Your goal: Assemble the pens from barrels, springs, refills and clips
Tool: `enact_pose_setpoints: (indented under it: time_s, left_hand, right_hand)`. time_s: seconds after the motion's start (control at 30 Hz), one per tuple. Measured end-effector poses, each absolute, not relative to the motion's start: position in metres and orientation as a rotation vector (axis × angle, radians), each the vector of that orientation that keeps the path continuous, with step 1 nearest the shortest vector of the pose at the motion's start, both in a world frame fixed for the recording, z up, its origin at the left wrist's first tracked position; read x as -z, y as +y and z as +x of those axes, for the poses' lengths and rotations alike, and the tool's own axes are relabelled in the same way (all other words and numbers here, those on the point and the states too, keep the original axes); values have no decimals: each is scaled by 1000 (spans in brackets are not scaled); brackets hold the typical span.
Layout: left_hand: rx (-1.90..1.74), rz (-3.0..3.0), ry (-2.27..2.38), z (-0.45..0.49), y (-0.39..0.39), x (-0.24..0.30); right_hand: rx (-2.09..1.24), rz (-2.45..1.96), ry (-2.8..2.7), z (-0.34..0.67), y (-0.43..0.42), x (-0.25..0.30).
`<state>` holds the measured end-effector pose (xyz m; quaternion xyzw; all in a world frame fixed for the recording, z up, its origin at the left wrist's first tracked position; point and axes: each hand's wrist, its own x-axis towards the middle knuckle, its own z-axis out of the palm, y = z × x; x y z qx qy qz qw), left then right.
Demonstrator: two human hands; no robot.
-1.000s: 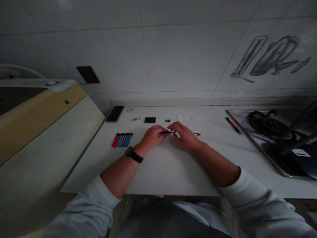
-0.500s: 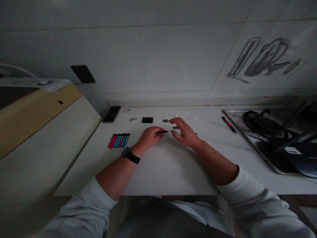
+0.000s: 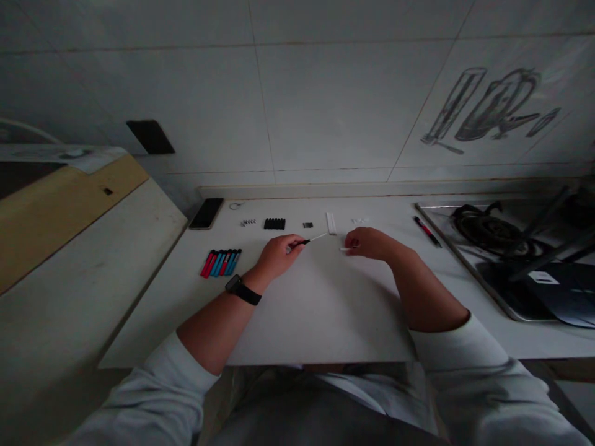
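Note:
My left hand (image 3: pixel 279 253), with a black watch on its wrist, pinches a small black tube-like pen part (image 3: pixel 301 243). A thin pale stick (image 3: pixel 318 236) extends from that part to the right. To its right, my right hand (image 3: pixel 365 241) is closed with its fingers curled down, and a small white slender piece (image 3: pixel 344 249) shows at the fingertips. Just beyond the hands lie white thin sticks (image 3: pixel 330 223), small dark pieces (image 3: pixel 307 225) and small clear-white pieces (image 3: pixel 359 221). Black short tubes (image 3: pixel 274 223) stand in a row to the left.
Several red and blue pen barrels (image 3: pixel 221 263) lie at the left, with small springs (image 3: pixel 248 222) beyond them. A phone (image 3: pixel 207 214) and a ring (image 3: pixel 236 205) lie at the back left. A red-black pen (image 3: pixel 426 231) rests beside the gas stove (image 3: pixel 474 272) on the right.
A thin pale stick now extends from the black part in my left hand. My right hand has moved right, its fingers have curled shut, and a white piece shows at them.

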<state>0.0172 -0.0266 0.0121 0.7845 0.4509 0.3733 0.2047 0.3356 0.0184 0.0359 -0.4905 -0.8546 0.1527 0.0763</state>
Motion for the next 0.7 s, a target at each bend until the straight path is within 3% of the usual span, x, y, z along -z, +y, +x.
enact_pose_setpoints:
  time_s: [0.7]
  left_hand:
    - [-1077,2205,1260,17,-26,-13]
  right_hand:
    - [-267,-1088,-2378,295,-8,-60]
